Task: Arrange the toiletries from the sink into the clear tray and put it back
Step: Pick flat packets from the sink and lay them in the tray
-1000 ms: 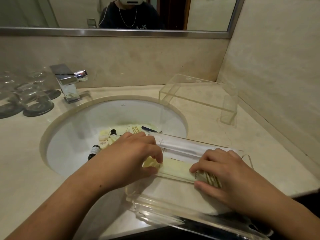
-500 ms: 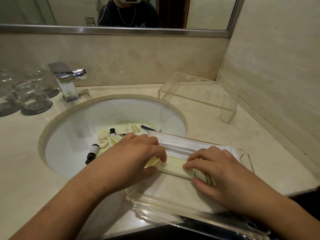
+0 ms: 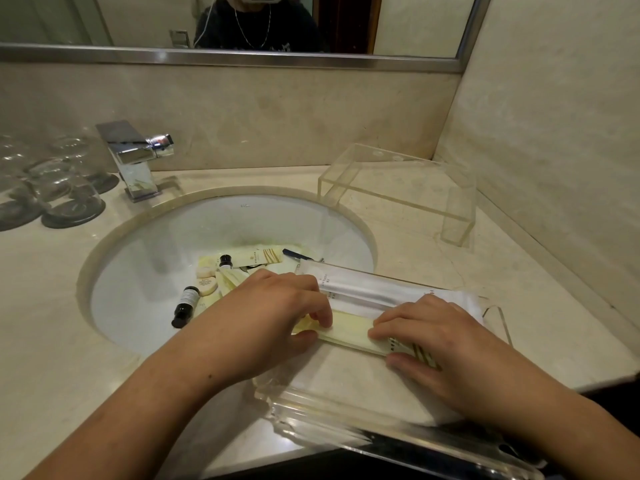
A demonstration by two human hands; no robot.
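Note:
The clear tray point(image 3: 346, 420) lies on the counter's front edge, right of the sink point(image 3: 166, 237). Inside it lie a white sachet point(image 3: 360, 289) at the far side and a long pale yellow packet point(image 3: 349, 327) beside it. My left hand point(image 3: 266, 317) pinches the yellow packet's left end, and my right hand point(image 3: 436, 344) presses its right end between fingers and thumb. In the sink remain a small dark bottle point(image 3: 185, 306), a second dark-capped bottle point(image 3: 225, 262), round soaps point(image 3: 206, 285) and a cream box point(image 3: 261, 256).
A clear acrylic stand point(image 3: 398, 192) sits at the back right near the wall. The chrome faucet point(image 3: 133, 157) stands behind the sink. Several upturned glasses point(image 3: 52, 181) on dark coasters are at the far left. A mirror runs above the backsplash.
My right hand has slid a little left along the yellow packet, closer to my left hand. The packet and tray stay where they were.

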